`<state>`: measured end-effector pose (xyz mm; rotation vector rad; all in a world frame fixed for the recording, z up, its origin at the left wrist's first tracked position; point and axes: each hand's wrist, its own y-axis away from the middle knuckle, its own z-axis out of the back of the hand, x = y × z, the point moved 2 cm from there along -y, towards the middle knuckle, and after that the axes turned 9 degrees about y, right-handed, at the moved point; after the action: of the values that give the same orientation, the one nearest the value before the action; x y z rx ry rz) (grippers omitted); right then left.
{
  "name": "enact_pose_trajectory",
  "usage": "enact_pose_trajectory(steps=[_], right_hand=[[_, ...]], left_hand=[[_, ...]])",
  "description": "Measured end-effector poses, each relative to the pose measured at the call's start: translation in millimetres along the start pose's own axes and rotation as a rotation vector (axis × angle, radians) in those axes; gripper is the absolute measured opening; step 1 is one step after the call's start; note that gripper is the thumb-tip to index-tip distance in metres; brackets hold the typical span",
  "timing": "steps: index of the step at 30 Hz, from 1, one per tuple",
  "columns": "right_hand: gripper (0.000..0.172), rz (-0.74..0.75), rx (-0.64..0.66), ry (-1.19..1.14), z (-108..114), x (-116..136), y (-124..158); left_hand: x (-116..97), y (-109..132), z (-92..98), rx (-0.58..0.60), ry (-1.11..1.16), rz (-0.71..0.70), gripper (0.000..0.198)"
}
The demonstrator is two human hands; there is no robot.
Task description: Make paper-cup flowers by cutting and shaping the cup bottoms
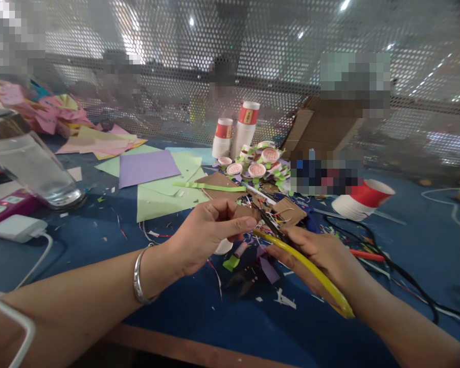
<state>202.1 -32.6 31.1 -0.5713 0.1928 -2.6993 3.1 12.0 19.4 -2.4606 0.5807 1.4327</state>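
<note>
My left hand (210, 227), with a silver bangle at the wrist, is closed in a pinch near the middle of the table. At its fingertips is a small brown piece (248, 212) that looks like cardboard. My right hand (318, 255) is closed around a hand tool with a curved yellow handle (310, 268) and a dark, narrow front part (269, 223). The tool's front end points at my left fingertips; its exact kind is unclear. Below my left hand a white round object (224, 247) is partly covered. A green paper strip (210, 187) lies beyond it.
Purple paper (149, 167) and green sheets (157, 204) lie left of centre. Stacked paper cups (247, 125) stand behind decorated discs (256, 170). A red-and-white cup (362, 199) lies tilted at right, near black cables (402, 276). A glass bottle (34, 163) and power strip (11, 207) are at left.
</note>
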Motion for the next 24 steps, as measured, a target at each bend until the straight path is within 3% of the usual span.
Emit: enact_pose_trajectory(steps=[5,10,19,24], right_hand=[[0.038,0.003,0.065,0.010,0,-1,-2],[0.037,-0.029,0.102,-0.085,-2,1,-2],[0.038,-0.034,0.023,0.010,-3,-5,-3],[0.037,-0.002,0.063,0.046,-2,-9,-3]], left_hand=[[3,-1,1.5,-0.020,-0.014,0.028,0.033],[6,0,-0.3,0.014,-0.040,0.062,0.036],[3,-2,4.0,-0.081,-0.041,0.010,0.027],[0,-4,5.7,-0.015,-0.054,0.013,0.028]])
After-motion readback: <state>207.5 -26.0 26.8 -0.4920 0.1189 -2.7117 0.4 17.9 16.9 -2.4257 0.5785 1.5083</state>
